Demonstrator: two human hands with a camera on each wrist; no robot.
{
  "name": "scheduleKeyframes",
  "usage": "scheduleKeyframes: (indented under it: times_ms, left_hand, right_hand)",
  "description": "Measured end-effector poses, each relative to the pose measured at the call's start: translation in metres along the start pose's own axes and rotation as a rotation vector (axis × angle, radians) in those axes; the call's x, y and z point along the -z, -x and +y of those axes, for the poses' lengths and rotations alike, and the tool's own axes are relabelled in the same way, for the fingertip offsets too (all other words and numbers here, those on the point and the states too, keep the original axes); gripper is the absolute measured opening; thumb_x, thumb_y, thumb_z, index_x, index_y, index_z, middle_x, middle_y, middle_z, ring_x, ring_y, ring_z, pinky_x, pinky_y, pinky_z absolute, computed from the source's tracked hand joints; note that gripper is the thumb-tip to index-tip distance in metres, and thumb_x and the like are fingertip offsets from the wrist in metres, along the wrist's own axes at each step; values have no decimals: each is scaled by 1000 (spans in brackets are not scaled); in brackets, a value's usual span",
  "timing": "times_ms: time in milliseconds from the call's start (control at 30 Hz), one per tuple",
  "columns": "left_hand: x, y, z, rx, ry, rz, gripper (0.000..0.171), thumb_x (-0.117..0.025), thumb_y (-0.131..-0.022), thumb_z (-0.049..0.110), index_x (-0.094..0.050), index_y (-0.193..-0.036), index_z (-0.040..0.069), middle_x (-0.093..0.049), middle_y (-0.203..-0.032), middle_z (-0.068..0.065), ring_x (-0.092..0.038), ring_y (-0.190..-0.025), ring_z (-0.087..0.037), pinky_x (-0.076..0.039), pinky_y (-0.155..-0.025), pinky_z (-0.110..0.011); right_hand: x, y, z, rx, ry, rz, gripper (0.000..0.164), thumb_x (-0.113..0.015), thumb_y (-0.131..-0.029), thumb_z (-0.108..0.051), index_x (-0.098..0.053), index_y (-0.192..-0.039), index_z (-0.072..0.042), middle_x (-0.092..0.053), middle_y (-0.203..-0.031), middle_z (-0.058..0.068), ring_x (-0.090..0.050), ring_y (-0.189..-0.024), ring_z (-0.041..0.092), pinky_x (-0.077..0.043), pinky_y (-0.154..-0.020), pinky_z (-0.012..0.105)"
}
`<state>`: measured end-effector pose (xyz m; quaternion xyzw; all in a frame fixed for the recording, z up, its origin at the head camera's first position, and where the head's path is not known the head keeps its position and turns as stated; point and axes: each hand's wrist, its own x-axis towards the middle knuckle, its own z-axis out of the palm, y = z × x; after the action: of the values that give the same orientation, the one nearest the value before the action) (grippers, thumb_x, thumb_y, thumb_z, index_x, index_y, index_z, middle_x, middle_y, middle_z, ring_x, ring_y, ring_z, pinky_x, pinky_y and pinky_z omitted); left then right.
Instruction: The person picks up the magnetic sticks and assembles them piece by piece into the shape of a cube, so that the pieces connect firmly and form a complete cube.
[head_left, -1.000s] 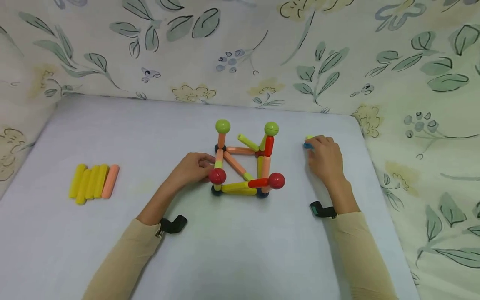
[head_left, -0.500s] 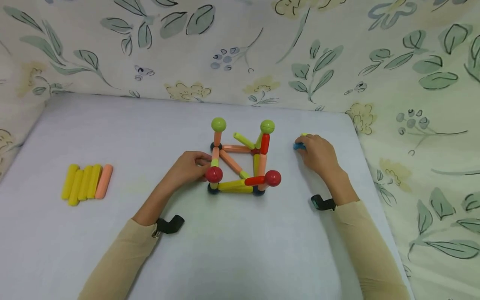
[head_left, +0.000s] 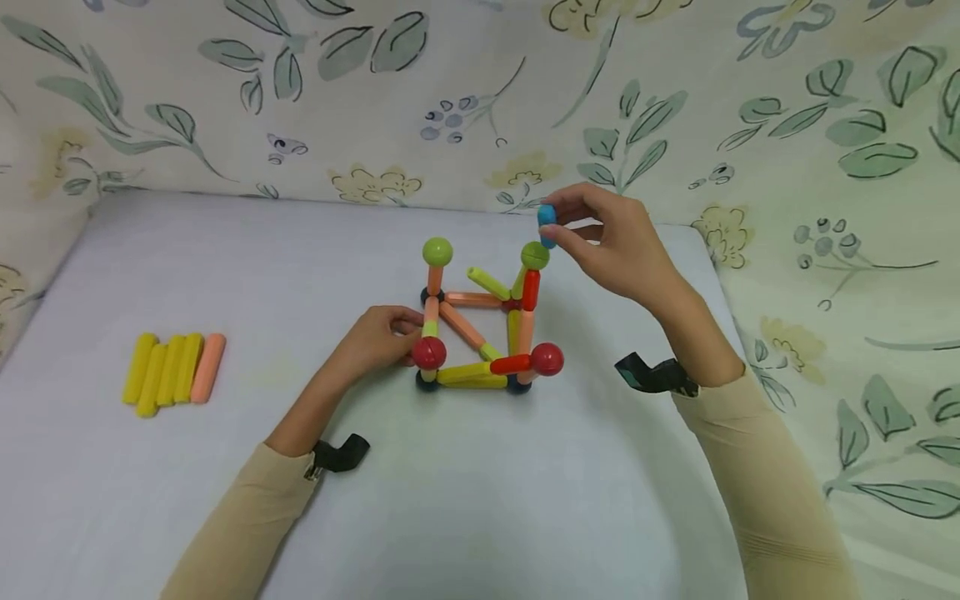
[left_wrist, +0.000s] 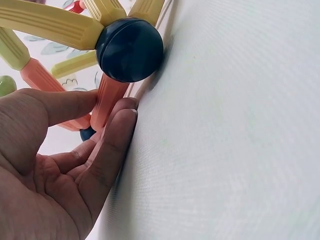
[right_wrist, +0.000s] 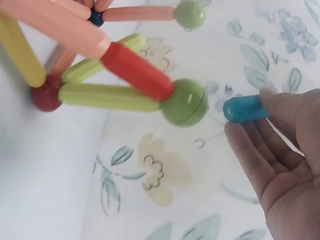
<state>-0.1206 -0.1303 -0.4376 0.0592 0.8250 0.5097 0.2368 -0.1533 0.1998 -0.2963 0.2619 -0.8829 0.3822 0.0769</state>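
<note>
On my feed, R hand [head_left: 611,242] pinches the blue rod [right_wrist: 245,108] btwn thumb & fingers, green ball [right_wrist: 184,102] just past rod's end w/ a gap. L hand [head_left: 375,337], part-closed, pinches the salmon rod [left_wrist: 110,97], dk blue ball [left_wrist: 130,50] near its fingertips.

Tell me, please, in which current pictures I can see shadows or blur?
Head view: soft shadow on the white table beside the right sleeve; left wrist view: grey shadow on the table next to the left hand; right wrist view: the patterned cloth and the upper-left pink stick look slightly blurred.
</note>
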Motion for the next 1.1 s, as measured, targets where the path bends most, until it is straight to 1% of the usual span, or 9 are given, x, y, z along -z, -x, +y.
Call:
scheduleKeyframes:
  times_ms: [133,200,367,533,600,733,867,1100]
  left_hand:
    - [2,1,-2,-1,-14,0,41,-64,-101,17,-64,-136,-3,-74,-114,-19,-70,-73,-14,-58,-70,-26]
    - [4,5,-2,1,-21,3,41,-64,-101,18,-64,-136,-3,-74,-114,-19,-70,-74,-15,-58,-72,-27]
    - [8,10,-1,-2,-36,10,42,-63,-102,19,-63,-137,-4,-74,-115,-19,-70,-76,-17,-57,-74,-28]
    - [8,9,2,1,-25,8,42,-63,-101,18,-63,-137,-4,-74,-116,-20,-70,-76,-16,-57,-73,-26]
    - [7,9,3,0,-19,5,42,-63,-101,18,-62,-137,-5,-74,-115,-20,-70,-75,-15,-57,-73,-26]
    - [5,7,2,-2,-5,-3,42,-63,-101,16,-62,-137,-5,-73,-114,-20,-70,-73,-14,-58,-72,-26]
    - [2,5,1,-11,1,-13,42,-64,-101,16,-62,-138,-6,-74,-115,-21,-70,-73,-15,-58,-72,-26]
    - [-1,3,3,-18,-16,-14,41,-63,-102,16,-63,-137,-4,-74,-115,-20,-70,-74,-16,-58,-73,-27]
  right_hand:
    - [-8,-16,-16,11,-21,-58,32,-75,-99,-10,-66,-128,-2,-73,-118,7,-73,-109,18,-59,-93,24]
    - [-14,-23,-20,26,-31,-92,33,-74,-99,-10,-65,-130,-2,-73,-119,8,-75,-109,20,-59,-95,26]
    - [-24,-39,-29,72,-46,-193,32,-73,-100,-10,-64,-130,-2,-72,-121,8,-75,-108,19,-59,-97,32]
    - [-35,-52,-33,87,-48,-296,30,-75,-99,-8,-62,-126,-3,-71,-118,7,-74,-109,17,-60,-97,33]
    - [-42,-56,-33,82,-28,-338,29,-74,-99,-10,-62,-125,-3,-71,-118,6,-74,-110,16,-60,-97,32]
    - [-55,-61,-29,75,51,-408,27,-72,-102,-15,-62,-124,-5,-71,-117,5,-74,-111,16,-60,-96,31]
    - [-63,-62,-26,57,125,-437,25,-71,-103,-16,-61,-124,-7,-72,-116,3,-74,-112,16,-59,-96,31]
    - [-68,-60,-25,2,145,-481,24,-70,-103,-15,-60,-123,-6,-74,-118,4,-72,-113,19,-60,-97,34]
